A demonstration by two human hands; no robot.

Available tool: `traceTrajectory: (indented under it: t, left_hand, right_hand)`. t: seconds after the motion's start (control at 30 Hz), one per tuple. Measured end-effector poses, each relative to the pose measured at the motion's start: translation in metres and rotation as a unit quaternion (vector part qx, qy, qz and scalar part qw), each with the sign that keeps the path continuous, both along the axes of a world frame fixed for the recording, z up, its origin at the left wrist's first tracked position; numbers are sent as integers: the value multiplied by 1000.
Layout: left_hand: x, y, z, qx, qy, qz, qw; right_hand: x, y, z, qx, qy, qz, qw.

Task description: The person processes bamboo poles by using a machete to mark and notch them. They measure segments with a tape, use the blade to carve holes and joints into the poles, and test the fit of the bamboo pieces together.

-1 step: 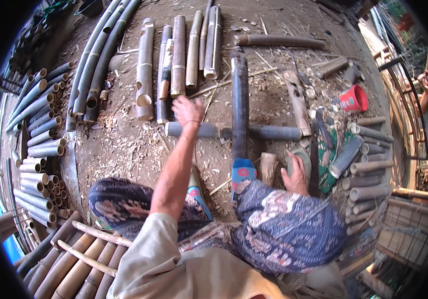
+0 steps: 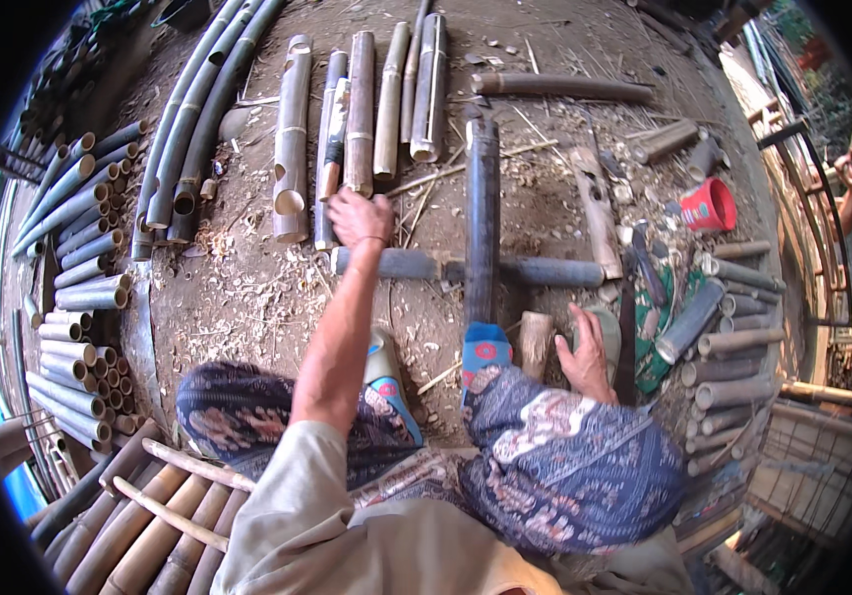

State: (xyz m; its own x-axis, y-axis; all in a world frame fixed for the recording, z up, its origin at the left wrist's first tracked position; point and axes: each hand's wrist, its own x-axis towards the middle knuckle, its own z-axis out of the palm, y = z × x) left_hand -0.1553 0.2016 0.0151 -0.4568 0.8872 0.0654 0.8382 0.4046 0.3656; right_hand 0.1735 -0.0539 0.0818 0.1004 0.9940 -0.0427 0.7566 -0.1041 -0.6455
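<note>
We look down on a dirt floor [image 2: 535,220] with stacked bamboo [image 2: 89,299] along its left edge. Toward its far edge, in a row of tubes, lies one brown bamboo tube [image 2: 360,114]; our left hand [image 2: 359,220] is at its near end, fingers bent, though we cannot tell whether they grip. Our right hand [image 2: 590,352] has thumb and fingers spread, near a short bamboo stump [image 2: 536,342]. By the floor's right edge, a red cup [image 2: 709,205] bears small pale printing.
</note>
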Motion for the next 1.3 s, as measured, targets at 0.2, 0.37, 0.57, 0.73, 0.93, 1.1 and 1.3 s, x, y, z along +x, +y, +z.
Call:
traceTrajectory:
  t: [0.2, 0.37, 0.57, 0.73, 0.93, 1.1, 1.3]
  left_hand:
    - [-91, 62, -15, -150, -48, -108, 982]
    - [-66, 34, 7, 14, -301, -185, 935]
    - [13, 21, 15, -27, -274, -417, 866]
    - [-2, 144, -11, -34, 95, -368, 924]
    - [8, 186, -54, 55, 231, -456, 858]
    - [4, 174, -33, 101, 83, -370, 920]
    - [23, 2, 60, -29, -644, -155, 748]
  right_hand:
    - [-82, 114, 1, 29, 141, 109, 983]
    - [-138, 210, -6, -70, 381, 88, 918]
    - [-116, 271, 14, -96, 561, 51, 821]
    - [-38, 213, 20, -84, 134, -176, 972]
    - [-25, 123, -12, -149, -113, -157, 970]
    - [-43, 102, -45, -145, -127, -112, 975]
    - [-64, 112, -26, 30, 39, -70, 996]
